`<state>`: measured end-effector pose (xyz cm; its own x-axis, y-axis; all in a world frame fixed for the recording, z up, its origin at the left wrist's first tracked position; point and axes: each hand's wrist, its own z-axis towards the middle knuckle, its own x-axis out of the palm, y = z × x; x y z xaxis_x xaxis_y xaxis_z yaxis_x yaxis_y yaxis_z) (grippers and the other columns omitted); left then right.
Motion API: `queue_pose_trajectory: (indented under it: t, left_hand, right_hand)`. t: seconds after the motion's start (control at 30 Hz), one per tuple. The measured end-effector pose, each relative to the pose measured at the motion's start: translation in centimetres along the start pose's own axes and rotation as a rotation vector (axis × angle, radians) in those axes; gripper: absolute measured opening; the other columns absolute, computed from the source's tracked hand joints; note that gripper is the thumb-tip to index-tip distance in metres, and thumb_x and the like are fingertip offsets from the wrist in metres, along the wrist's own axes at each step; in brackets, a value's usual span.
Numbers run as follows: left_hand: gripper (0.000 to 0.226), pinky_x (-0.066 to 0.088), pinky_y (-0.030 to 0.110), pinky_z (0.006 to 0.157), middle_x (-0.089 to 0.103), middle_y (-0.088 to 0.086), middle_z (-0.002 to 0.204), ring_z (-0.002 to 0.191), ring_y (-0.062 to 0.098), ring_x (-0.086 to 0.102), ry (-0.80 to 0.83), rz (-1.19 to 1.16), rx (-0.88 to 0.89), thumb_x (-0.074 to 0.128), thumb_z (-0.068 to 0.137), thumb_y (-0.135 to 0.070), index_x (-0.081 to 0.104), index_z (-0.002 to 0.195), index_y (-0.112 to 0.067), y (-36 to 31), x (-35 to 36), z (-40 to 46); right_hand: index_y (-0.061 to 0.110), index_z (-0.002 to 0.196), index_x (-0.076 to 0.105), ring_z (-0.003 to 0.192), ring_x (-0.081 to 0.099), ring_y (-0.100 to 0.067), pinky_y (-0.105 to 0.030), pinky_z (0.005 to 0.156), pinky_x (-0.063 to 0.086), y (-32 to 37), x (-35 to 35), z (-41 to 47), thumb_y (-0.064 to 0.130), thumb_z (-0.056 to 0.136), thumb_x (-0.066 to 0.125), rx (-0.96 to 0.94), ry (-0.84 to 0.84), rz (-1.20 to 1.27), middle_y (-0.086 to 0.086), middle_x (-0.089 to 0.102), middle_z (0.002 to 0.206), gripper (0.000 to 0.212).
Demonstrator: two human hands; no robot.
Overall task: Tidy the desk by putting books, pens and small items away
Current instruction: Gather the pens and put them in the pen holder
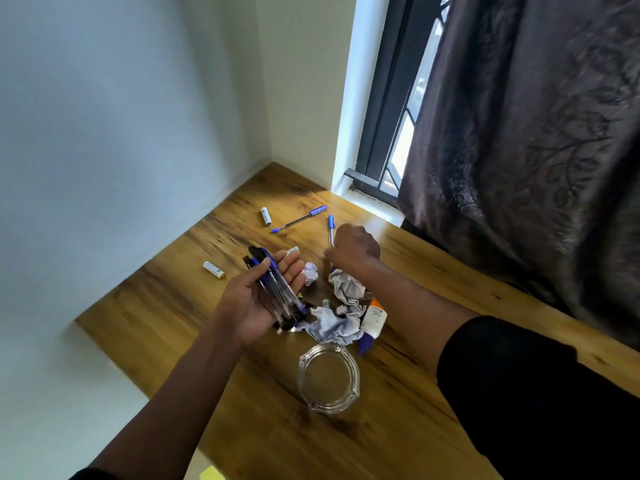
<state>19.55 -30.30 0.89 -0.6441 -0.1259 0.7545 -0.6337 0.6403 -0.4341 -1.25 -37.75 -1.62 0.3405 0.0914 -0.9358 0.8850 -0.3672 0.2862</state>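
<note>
A clear round glass dish (328, 382) is standing empty nearest. The left hand (258, 299) is cradling a bundle of blue-capped clear pens (277, 292); the right hand (351, 245) is pinching another blue-capped pen (331, 227). Farther off, one blue pen (300, 219) and white batteries (266, 216) are lying uncollected on the wooden desk (173, 306), so the tidying seems roughly midway.

Daylight from the window (401, 140) at right, glare on the desk (377, 220), soft focus, wide-angle edge bending
</note>
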Motion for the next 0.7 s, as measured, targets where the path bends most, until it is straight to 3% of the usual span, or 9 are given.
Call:
queue_pose_trajectory:
  t: [0.13, 0.27, 0.37, 0.47, 0.6, 0.7]
  left_hand:
    - [0.043, 0.046, 0.053, 0.108, 0.062, 0.018, 0.141, 0.128, 0.035, 0.062, -0.008, 0.005, -0.006, 0.045, 0.106, -0.018, 0.048, 0.147, -0.004, -0.6, -0.6, 1.0]
    - [0.042, 0.048, 0.053, 0.105, 0.065, 0.018, 0.137, 0.125, 0.034, 0.065, -0.023, -0.018, 0.012, 0.047, 0.105, -0.018, 0.050, 0.145, -0.003, -1.0, -0.4, 1.6]
    - [0.044, 0.050, 0.052, 0.105, 0.066, 0.018, 0.136, 0.123, 0.035, 0.066, -0.033, -0.025, 0.025, 0.049, 0.105, -0.021, 0.050, 0.145, -0.003, -1.1, 0.1, 1.9]
    - [0.048, 0.047, 0.052, 0.110, 0.066, 0.018, 0.135, 0.122, 0.037, 0.066, -0.038, -0.071, 0.043, 0.050, 0.104, -0.031, 0.051, 0.144, -0.003, -0.9, 0.8, 1.9]
    - [0.056, 0.041, 0.054, 0.114, 0.066, 0.018, 0.136, 0.126, 0.038, 0.063, 0.004, -0.098, 0.050, 0.050, 0.103, -0.043, 0.052, 0.142, -0.003, -0.3, 1.4, 2.1]
    - [0.060, 0.043, 0.053, 0.112, 0.067, 0.015, 0.135, 0.125, 0.034, 0.064, 0.022, -0.088, 0.052, 0.050, 0.102, -0.049, 0.054, 0.141, -0.004, 0.1, 1.6, 2.4]
  right_hand:
    - [0.016, 0.108, 0.066, 0.096, 0.066, -0.028, -0.034, 0.069, 0.051, 0.1, 0.5, 0.9, 0.030, 0.087, 0.074, -0.044, 0.006, -0.052, -0.008, 0.065, 0.107, 0.027]
    - [0.018, 0.094, 0.061, 0.090, 0.065, -0.025, -0.035, 0.070, 0.059, 0.4, -0.2, 1.5, 0.024, 0.080, 0.079, 0.019, 0.015, 0.035, -0.006, 0.064, 0.102, 0.024]
    - [0.013, 0.093, 0.069, 0.082, 0.067, -0.023, -0.032, 0.065, 0.057, 0.2, -1.0, 1.5, 0.026, 0.077, 0.081, 0.039, -0.036, 0.170, -0.006, 0.069, 0.094, 0.024]
    - [0.017, 0.091, 0.074, 0.082, 0.066, -0.018, -0.028, 0.065, 0.052, 0.1, -2.5, 0.0, 0.027, 0.080, 0.077, -0.045, -0.147, 0.313, 0.000, 0.071, 0.088, 0.015]
    - [0.022, 0.093, 0.078, 0.064, 0.060, -0.004, -0.023, 0.063, 0.040, 0.8, -3.9, -3.6, 0.030, 0.084, 0.075, -0.205, -0.267, 0.473, 0.012, 0.067, 0.069, 0.012]
    - [0.026, 0.095, 0.078, 0.062, 0.062, -0.003, -0.023, 0.063, 0.047, 1.7, -4.1, -6.4, 0.034, 0.084, 0.074, -0.274, -0.254, 0.494, 0.012, 0.068, 0.066, 0.014]
